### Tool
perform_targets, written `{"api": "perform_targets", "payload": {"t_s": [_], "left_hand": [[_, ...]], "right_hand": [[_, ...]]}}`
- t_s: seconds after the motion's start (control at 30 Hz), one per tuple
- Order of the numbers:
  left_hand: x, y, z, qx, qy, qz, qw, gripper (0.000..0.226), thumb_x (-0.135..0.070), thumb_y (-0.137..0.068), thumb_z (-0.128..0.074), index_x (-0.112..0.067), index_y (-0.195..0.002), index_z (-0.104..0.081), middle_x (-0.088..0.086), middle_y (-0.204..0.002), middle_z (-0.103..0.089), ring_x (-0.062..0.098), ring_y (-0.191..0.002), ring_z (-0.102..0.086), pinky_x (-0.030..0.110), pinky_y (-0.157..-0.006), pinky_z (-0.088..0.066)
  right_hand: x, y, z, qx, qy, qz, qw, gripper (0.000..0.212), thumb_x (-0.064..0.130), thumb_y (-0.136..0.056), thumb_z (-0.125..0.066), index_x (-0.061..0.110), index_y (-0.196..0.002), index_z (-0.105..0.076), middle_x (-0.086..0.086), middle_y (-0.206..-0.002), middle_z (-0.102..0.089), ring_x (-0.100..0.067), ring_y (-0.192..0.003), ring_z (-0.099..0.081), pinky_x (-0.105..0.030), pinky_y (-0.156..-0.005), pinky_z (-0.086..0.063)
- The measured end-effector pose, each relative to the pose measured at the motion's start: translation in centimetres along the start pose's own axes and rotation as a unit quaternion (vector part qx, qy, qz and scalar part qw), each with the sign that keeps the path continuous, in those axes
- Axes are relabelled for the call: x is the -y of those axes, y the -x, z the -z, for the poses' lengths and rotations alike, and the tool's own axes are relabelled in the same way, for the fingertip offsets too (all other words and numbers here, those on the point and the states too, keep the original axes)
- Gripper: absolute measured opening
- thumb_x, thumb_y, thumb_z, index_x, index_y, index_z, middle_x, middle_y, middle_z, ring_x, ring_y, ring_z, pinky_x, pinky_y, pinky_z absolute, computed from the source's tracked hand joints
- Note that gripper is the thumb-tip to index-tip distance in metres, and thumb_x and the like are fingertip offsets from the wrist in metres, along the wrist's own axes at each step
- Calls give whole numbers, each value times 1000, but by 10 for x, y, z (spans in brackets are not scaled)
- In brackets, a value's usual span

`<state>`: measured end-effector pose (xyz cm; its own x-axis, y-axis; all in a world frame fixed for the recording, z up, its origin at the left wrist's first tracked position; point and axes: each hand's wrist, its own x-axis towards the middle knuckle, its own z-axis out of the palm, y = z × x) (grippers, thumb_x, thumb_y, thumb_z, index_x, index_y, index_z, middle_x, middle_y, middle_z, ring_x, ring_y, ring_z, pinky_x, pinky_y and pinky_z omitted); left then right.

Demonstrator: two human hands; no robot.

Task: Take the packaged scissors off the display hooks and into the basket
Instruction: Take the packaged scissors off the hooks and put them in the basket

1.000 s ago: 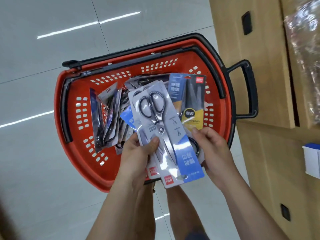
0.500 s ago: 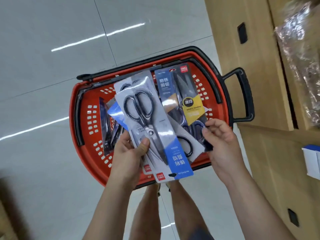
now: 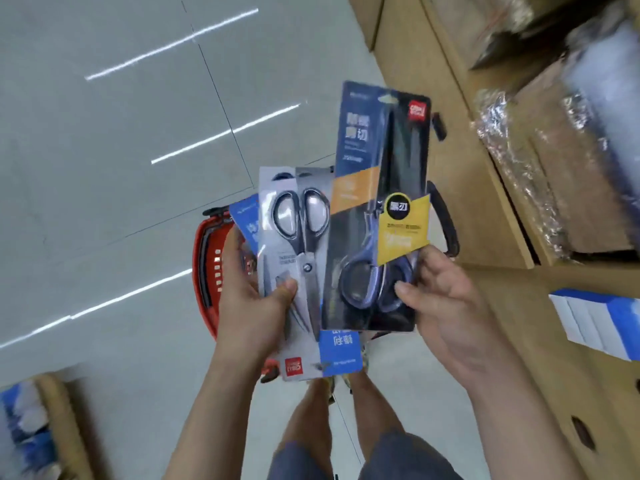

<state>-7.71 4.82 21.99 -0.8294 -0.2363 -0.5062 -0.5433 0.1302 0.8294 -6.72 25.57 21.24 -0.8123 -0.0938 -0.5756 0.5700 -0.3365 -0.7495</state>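
My left hand (image 3: 254,306) grips a fanned stack of packaged scissors, the top one a grey-and-blue pack (image 3: 298,271) with black-handled scissors, upside down. My right hand (image 3: 440,299) pinches the lower corner of a separate dark blue-and-yellow scissors pack (image 3: 377,209), held upright beside the stack and overlapping its right edge. The red basket (image 3: 204,271) with black handles sits on the floor below, mostly hidden behind the packs and my hands.
Cardboard boxes (image 3: 519,341) line the right side, some topped with plastic-wrapped goods (image 3: 512,150) and a blue-and-white box (image 3: 599,320). Grey tiled floor (image 3: 104,168) spreads to the left. Another carton with blue-and-white items (image 3: 31,427) sits at the lower left.
Both hands have lifted the packs up from the basket. My right hand has pulled the dark blue-and-yellow pack apart from the stack and raised it higher. The view has swung away from the basket.
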Motion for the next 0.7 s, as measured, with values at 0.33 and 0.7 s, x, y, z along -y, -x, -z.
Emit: {"api": "perform_targets", "payload": {"t_s": [0.33,0.7], "left_hand": [[-80,66,1,30,36,5,999,50,-11,-96,-49,-55,-115,-63,-24,-120,-65,3,-113,-63,33,-93,-53],[-132,125,20,82,44,-38,995,5,-26,-99,-56,-27,-94,-54,-6,-87,-68,6,-76,-67,23,-62,-49]], "right_hand": [[44,69,-36,52,63,25,996,55,12,-86,-65,33,-135,-50,-3,-128,-65,-24,-121,-62,-41,-100,-50],[69,186,-100,-68,146,143,977,96,3,-77,-80,44,-149,-31,16,-146,-50,-9,-134,-49,-44,-112,-42]]}}
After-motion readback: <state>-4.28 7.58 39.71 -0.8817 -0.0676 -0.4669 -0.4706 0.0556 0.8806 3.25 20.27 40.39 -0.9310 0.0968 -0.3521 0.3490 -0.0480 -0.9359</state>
